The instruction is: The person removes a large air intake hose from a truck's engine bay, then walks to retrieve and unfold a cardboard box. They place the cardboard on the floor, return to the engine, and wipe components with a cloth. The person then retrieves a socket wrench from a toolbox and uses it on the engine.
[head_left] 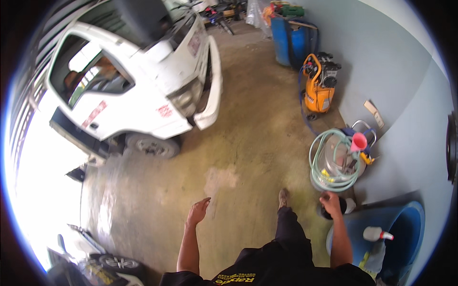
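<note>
My left hand (198,212) hangs over the bare concrete floor, its fingers loosely stretched and nothing in it. On the other side, my right hand (330,203) has loosely bent fingers, and no held thing shows. Directly behind it in the picture is a dark round object (326,212) with a pale end; whether they touch cannot be made out. Just beyond lies a coiled pale green hose (315,167) on a round drum, with a pink funnel (359,142) on top. One shoe (284,198) of mine is forward on the floor.
A white truck (148,90) stands ahead on the left. Along the right wall are an orange air compressor (317,97) and a blue barrel (288,43). Close by on the right, a big blue tub (415,224) has spray bottles (374,233) beside its rim. Another vehicle (105,267) is at lower left.
</note>
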The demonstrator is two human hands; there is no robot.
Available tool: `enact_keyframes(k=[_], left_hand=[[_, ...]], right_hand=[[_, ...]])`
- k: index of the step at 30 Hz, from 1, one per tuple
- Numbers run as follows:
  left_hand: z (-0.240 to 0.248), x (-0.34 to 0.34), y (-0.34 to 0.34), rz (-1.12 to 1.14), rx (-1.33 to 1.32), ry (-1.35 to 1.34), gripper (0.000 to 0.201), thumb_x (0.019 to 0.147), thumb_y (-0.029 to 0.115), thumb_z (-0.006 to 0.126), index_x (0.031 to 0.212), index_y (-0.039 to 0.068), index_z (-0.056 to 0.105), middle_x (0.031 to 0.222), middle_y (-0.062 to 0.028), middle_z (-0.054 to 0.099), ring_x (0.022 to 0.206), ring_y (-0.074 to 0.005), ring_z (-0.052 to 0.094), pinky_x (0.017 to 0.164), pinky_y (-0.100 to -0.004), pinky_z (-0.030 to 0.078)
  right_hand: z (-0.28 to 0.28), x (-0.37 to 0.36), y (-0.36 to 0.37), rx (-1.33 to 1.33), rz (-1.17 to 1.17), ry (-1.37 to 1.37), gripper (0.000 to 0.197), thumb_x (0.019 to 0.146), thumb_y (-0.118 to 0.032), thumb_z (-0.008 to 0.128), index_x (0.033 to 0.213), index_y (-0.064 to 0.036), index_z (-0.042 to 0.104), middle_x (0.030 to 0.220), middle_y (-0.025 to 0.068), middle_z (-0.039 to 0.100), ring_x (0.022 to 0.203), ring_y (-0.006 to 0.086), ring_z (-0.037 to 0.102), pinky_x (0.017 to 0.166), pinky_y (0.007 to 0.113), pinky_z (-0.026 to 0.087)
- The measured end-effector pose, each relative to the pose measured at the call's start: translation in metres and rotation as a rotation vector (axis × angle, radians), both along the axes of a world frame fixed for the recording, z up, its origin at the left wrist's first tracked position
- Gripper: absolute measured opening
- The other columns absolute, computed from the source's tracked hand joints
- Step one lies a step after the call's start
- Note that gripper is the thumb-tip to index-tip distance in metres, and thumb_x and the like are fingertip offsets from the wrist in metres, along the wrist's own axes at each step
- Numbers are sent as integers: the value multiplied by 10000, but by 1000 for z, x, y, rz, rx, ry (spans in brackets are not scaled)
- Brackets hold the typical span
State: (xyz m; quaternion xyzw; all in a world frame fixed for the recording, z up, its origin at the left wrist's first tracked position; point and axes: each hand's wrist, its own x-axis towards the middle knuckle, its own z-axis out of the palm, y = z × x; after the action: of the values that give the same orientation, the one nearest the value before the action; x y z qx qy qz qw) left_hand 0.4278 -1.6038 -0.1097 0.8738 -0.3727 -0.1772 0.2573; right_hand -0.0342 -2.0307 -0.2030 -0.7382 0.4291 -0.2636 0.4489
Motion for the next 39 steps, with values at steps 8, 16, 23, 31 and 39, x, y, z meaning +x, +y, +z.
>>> enact_keyframes(k=[8, 16, 23, 31, 39], left_hand=[[-17, 93, -156, 278, 179, 106, 313, 931, 339, 635, 1085, 104, 773, 923, -65, 779, 922, -279, 733, 801, -383, 557], [-25, 171, -282, 823, 301, 159, 386, 866, 377, 700, 730, 23, 775, 704, -107, 745, 613, -189, 696, 638, -371, 551], [-27, 392, -569, 767, 101, 202, 461, 892, 469, 693, 785, 27, 771, 675, -106, 724, 651, -244, 704, 627, -397, 514], [109, 683, -1005, 121, -383, 34, 225, 967, 206, 630, 1142, 90, 713, 1019, -110, 756, 983, -273, 724, 850, -368, 541], [112, 877, -1205, 117, -238, -196, 423, 943, 50, 523, 1342, 138, 632, 1132, -160, 717, 1156, -324, 634, 1102, -442, 405]], right_hand=[[87, 252, -197, 269, 192, 138, 263, 901, -246, 742, 872, 16, 748, 616, 78, 662, 538, 145, 621, 550, 344, 487], [98, 516, -432, 205, 405, -6, 265, 893, -265, 737, 852, -3, 731, 714, 123, 694, 635, 174, 666, 615, 359, 506], [162, 687, -633, 191, 394, 134, 196, 899, -175, 726, 914, 19, 714, 708, 85, 683, 608, 124, 631, 575, 297, 483], [195, 843, -865, 207, 143, -107, 237, 934, -151, 706, 801, 39, 660, 650, 45, 630, 594, 102, 573, 564, 279, 449], [208, 1082, -1107, 296, 239, -20, 284, 936, -179, 692, 767, 49, 682, 625, 50, 635, 573, 103, 569, 536, 296, 436]])
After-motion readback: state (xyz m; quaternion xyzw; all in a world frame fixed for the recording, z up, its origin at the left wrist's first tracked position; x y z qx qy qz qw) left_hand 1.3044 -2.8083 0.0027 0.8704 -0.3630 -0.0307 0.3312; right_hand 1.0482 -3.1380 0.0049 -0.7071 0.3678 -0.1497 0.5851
